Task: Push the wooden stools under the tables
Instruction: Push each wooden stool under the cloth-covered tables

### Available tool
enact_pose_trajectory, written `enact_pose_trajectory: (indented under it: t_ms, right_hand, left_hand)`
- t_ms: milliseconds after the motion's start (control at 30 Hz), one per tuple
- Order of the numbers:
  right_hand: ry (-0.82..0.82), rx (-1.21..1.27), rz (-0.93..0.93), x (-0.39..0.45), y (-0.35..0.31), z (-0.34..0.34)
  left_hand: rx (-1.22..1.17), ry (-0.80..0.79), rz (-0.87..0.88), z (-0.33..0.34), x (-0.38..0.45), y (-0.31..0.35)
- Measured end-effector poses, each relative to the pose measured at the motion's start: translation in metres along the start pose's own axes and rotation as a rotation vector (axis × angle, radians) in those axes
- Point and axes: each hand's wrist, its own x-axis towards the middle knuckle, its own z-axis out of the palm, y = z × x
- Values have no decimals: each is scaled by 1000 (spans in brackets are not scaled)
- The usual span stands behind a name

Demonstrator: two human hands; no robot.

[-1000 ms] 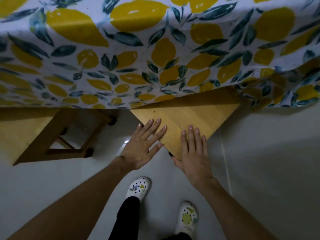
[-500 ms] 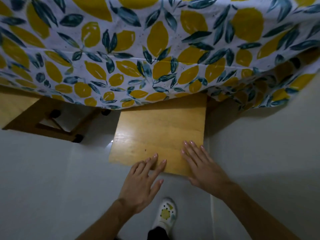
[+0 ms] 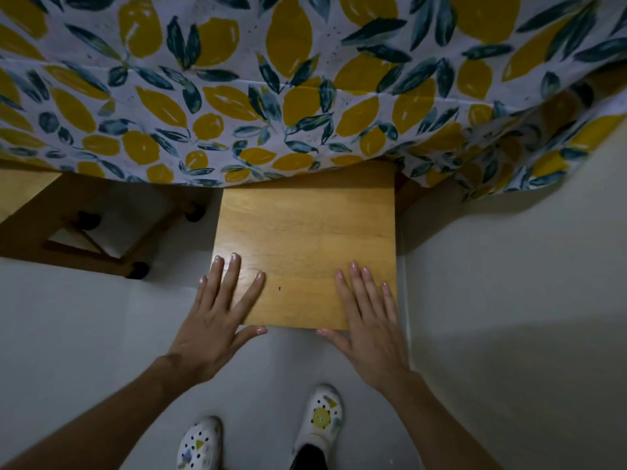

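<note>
A wooden stool [image 3: 305,239] with a square light-brown seat stands partly under the table; its far edge is hidden by the lemon-print tablecloth [image 3: 305,96]. My left hand [image 3: 220,320] lies flat on the seat's near left corner, fingers spread, thumb along the front edge. My right hand [image 3: 366,317] lies flat on the near right corner, thumb against the front edge. Neither hand wraps around anything. A second wooden stool [image 3: 101,232] stands to the left, mostly under the cloth, with its legs and black feet showing.
The tablecloth hangs low over the table edge and droops further at the right [image 3: 509,157]. Grey floor [image 3: 509,334] lies all around, with a tile seam right of the stool. My two white patterned shoes [image 3: 319,418] stand just behind the stool.
The stool's seat has turned from a diagonal to square with the table edge. Both hands have shifted to its near corners and now lie further onto the seat.
</note>
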Motion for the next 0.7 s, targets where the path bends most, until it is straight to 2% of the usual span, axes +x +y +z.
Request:
enact_pose_trajectory:
  t_ms: [500,700]
  right_hand:
    - [30,-21,-11,68,80,-28]
    - [4,-57,-75,92,119,-42]
  left_hand:
    - [-14,45,60,-23,105,18]
    - [-36,80,-6,-21,127,43]
